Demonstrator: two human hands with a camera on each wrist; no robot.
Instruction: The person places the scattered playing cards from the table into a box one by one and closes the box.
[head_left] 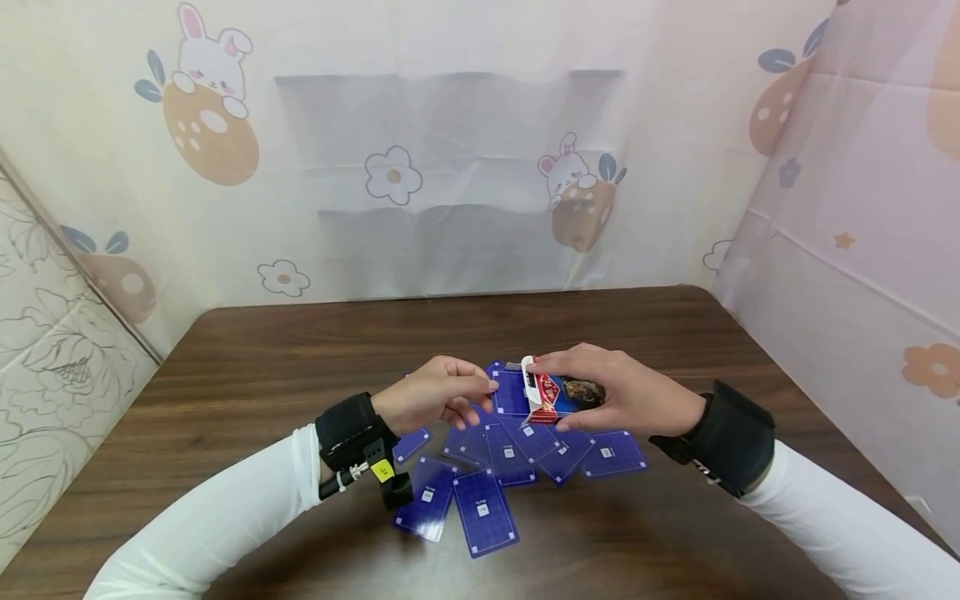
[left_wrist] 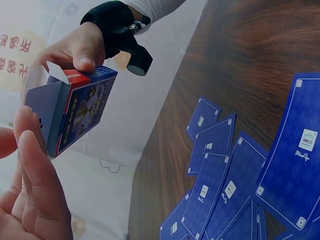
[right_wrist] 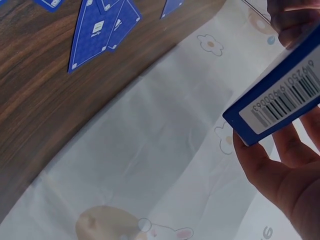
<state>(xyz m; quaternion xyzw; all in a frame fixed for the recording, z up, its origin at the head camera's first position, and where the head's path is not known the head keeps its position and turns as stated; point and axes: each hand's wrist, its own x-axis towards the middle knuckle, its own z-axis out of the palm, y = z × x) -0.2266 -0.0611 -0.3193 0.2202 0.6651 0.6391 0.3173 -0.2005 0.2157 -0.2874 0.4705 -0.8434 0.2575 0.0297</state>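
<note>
My right hand (head_left: 626, 390) grips a small card box (head_left: 551, 394), red and blue with a picture on its face, thumb on one side and fingers on the other. White flaps stand out at the box's open left end, facing my left hand (head_left: 442, 392). The fingers of that hand are loosely curled, their tips beside the opening and overlapping a blue card (head_left: 510, 393) in the head view. In the right wrist view a barcode (right_wrist: 285, 95) shows on the box's closed end. Below both hands, several blue-backed playing cards (head_left: 486, 512) lie spread face down.
The cards overlap in a loose fan on the dark wooden table (head_left: 300, 350); one outer card (head_left: 615, 454) lies at the right. Behind the table hangs a pale curtain (head_left: 465, 150) printed with rabbits and flowers. Both wrists wear black straps (head_left: 352, 433).
</note>
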